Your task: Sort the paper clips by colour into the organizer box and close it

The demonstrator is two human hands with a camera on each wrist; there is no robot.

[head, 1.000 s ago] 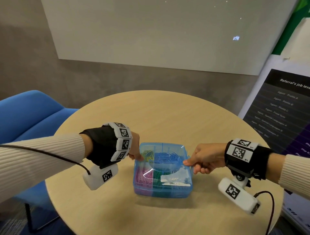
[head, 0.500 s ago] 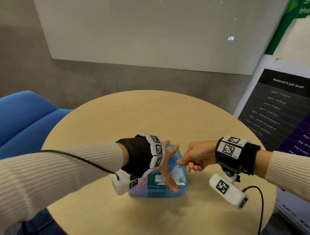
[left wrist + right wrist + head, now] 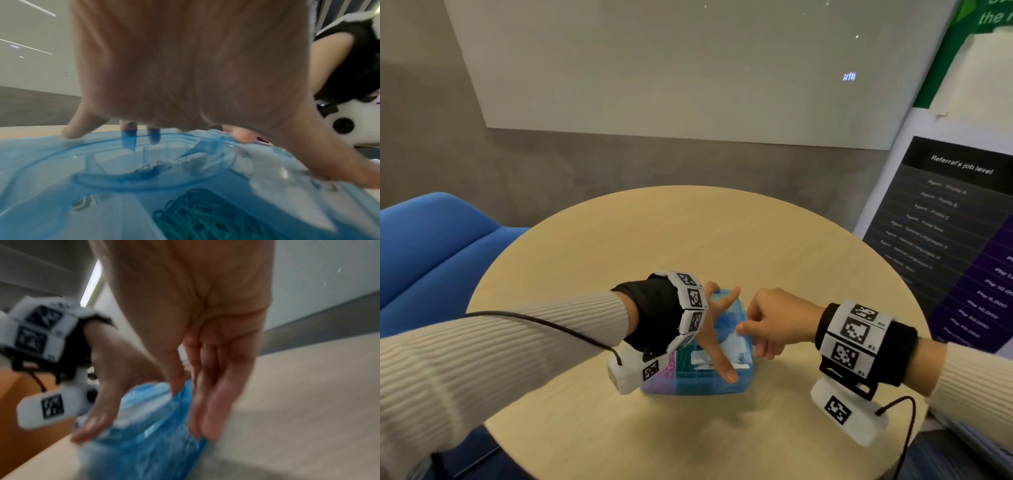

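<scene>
The blue see-through organizer box (image 3: pixel 698 383) stands on the round table with its lid down. Through the lid (image 3: pixel 61 162) I see green paper clips (image 3: pixel 205 216) and blue paper clips (image 3: pixel 144 173) in separate compartments; pink clips (image 3: pixel 671 368) show at the left. My left hand (image 3: pixel 714 330) lies spread on the lid, its thumb at the near right corner and its fingers at the far edge. My right hand (image 3: pixel 753 337) pinches the box's right edge, with the thumb on the lid and the fingers (image 3: pixel 205 418) down the side wall (image 3: pixel 144 451).
The round wooden table (image 3: pixel 688 240) carries only the box. A blue chair (image 3: pixel 431 257) stands to the left and a dark poster board (image 3: pixel 945 240) to the right. A black cable (image 3: pixel 534 320) runs along my left sleeve.
My left hand has come from the box's far left corner onto the lid and spread flat over it. My right hand has stayed at the right edge.
</scene>
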